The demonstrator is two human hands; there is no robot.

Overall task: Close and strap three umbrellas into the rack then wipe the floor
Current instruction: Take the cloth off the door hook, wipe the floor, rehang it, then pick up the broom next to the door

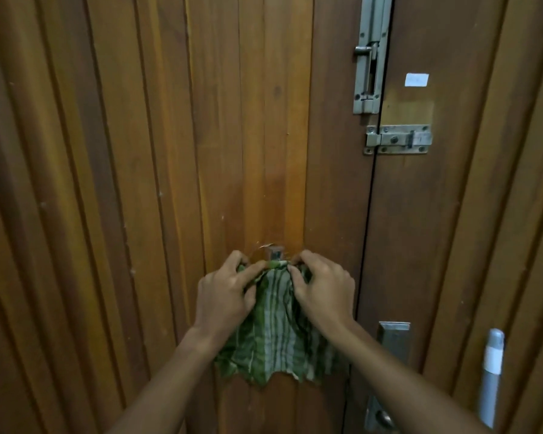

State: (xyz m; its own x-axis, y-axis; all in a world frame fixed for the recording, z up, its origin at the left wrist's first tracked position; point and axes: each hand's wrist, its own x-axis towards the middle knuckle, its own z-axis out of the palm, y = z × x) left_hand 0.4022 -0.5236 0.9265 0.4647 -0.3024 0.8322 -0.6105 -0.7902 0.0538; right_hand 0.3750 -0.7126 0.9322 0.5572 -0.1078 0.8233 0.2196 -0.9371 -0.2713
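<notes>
A green and white striped cloth (273, 336) hangs against the wooden door (138, 183), its top edge bunched at a small metal hook (276, 254). My left hand (224, 292) pinches the cloth's upper left part, fingers curled into the fabric. My right hand (322, 288) grips the upper right part, just beside the hook. The cloth's ragged lower edge hangs free between my forearms. No umbrella or rack is in view.
A tall sliding bolt (369, 54) and a smaller latch (397, 140) sit at the seam between the two door leaves, upper right. A metal lock plate (392, 339) and a grey bar handle (491, 377) are at lower right.
</notes>
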